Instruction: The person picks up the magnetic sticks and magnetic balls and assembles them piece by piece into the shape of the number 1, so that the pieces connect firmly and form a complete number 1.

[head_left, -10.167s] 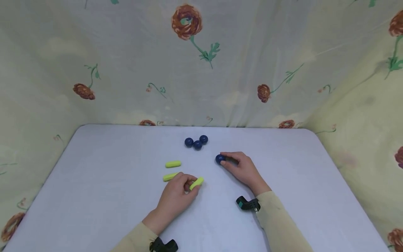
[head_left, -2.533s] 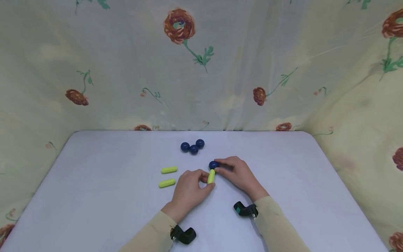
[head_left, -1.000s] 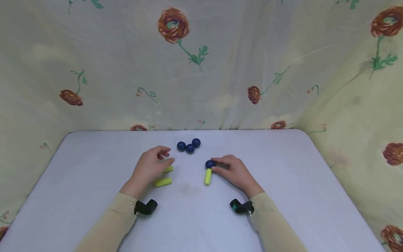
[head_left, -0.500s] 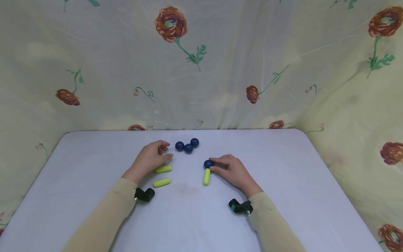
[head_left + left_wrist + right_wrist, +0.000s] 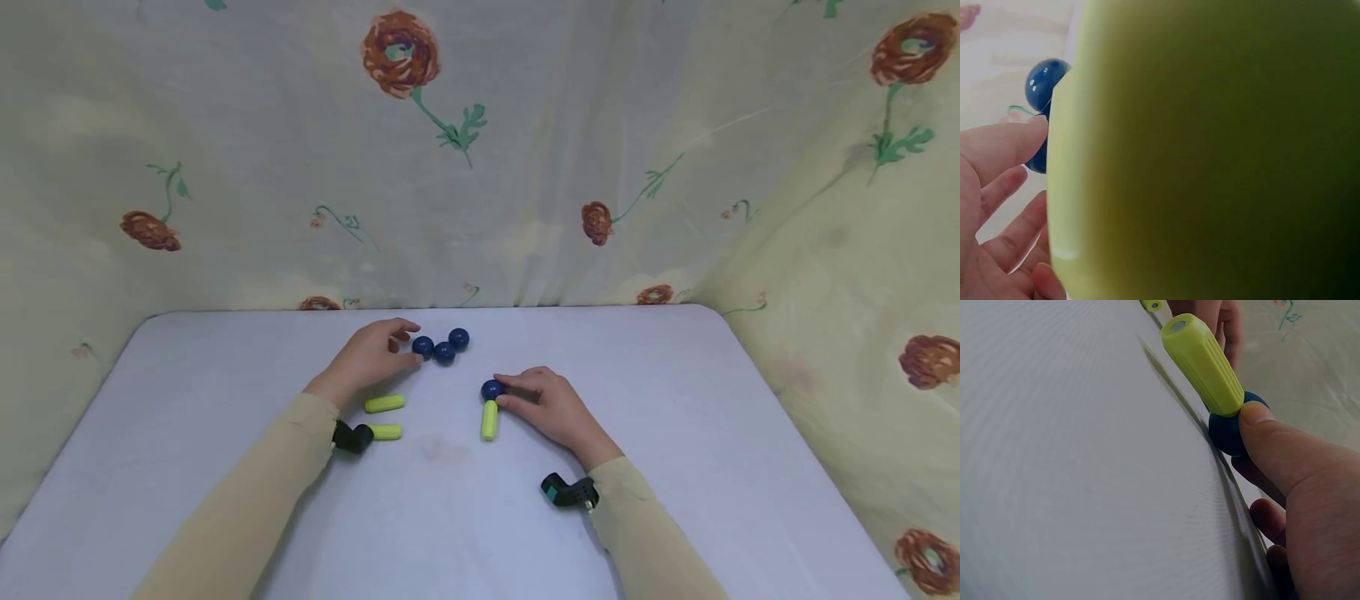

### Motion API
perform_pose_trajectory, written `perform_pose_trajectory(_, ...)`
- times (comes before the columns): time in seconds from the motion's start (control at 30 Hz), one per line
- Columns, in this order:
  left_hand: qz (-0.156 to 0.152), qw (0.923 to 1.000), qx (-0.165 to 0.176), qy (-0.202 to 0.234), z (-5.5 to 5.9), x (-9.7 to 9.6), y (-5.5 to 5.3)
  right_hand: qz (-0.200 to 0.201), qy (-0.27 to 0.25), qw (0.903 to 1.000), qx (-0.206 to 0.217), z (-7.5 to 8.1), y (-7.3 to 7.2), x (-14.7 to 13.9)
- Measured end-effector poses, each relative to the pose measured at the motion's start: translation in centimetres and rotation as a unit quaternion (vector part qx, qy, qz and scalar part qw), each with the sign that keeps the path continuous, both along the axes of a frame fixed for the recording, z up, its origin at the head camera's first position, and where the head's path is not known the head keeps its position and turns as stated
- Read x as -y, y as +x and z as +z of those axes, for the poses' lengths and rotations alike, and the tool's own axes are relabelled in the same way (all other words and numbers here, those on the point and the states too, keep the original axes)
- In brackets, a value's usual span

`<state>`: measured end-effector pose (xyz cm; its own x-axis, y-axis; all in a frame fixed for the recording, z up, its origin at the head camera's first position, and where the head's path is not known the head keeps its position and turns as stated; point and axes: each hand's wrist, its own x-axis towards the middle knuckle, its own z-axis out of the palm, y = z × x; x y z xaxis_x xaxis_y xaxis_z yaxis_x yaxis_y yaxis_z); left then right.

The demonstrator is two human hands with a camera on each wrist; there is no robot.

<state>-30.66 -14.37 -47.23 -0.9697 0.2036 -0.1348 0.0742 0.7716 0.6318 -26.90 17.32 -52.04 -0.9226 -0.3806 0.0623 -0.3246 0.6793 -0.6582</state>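
Observation:
My right hand (image 5: 553, 410) pinches a dark blue ball (image 5: 491, 390) between thumb and fingers. A yellow-green ribbed rod (image 5: 1204, 365) joins that ball end-on and points toward me; a grey metal disc shows in its free end. My left hand (image 5: 369, 354) reaches to the leftmost of three loose blue balls, the near-left ball (image 5: 423, 347), its thumb and fingers spread around it. Whether they touch it cannot be told. Beside it sit the middle ball (image 5: 445, 353) and the far ball (image 5: 459, 338).
Two more rods lie under the left forearm: the upper rod (image 5: 385, 404) and the lower rod (image 5: 386, 432), partly hidden by the black wrist camera (image 5: 352, 436). A rod blurs across most of the left wrist view. A flowered curtain (image 5: 525, 167) surrounds the white table (image 5: 465, 517).
Earlier my left hand carried a rod to the right hand's ball, where it now stays attached. The left hand has let go and moved left, then forward to the loose balls.

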Motion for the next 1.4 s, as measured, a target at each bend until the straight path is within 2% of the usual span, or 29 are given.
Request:
perform_pose_trajectory(0.17, -0.022, 0.9997, 0.007, -0.003, 0.1, -0.1, -0.3, 0.005, -0.001, 0.9999, -0.010, 0.1, 0.1, 0.2)
perform_pose_trajectory(0.3, -0.048, 0.9987, -0.005, -0.016, -0.3, -0.2, -0.6, 0.008, -0.002, 0.9999, -0.014, 0.1, 0.2, 0.2)
perform_pose_trajectory(0.4, -0.052, 0.9982, -0.018, -0.021, -0.6, -0.2, -0.7, 0.007, 0.000, 0.9999, -0.012, 0.2, 0.3, 0.2)
perform_pose_trajectory(0.53, -0.042, 0.9984, -0.027, -0.025, -0.7, -0.1, -0.5, 0.007, 0.003, 0.9999, -0.011, 0.2, 0.2, 0.1)
perform_pose_trajectory(0.77, -0.003, 0.9997, -0.017, -0.016, -0.3, 0.4, 0.2, 0.007, 0.000, 0.9999, -0.013, 0.0, 0.0, 0.0)
perform_pose_trajectory(0.9, 0.018, 0.9998, -0.006, 0.005, -0.1, 0.7, 1.0, 0.006, 0.003, 0.9999, -0.013, -0.1, 0.0, -0.1)
perform_pose_trajectory(1.13, 0.049, 0.9976, -0.007, 0.049, 0.1, 1.1, 2.3, -0.004, 0.006, 0.9999, -0.009, 0.1, 0.1, -0.1)
perform_pose_trajectory(1.27, 0.068, 0.9958, 0.001, 0.061, 0.3, 0.9, 3.5, -0.005, 0.006, 1.0000, -0.005, 0.1, 0.1, 0.0)
perform_pose_trajectory(1.4, 0.074, 0.9949, 0.001, 0.069, 0.4, 0.4, 4.7, -0.003, 0.003, 1.0000, -0.003, 0.1, 0.1, 0.1)
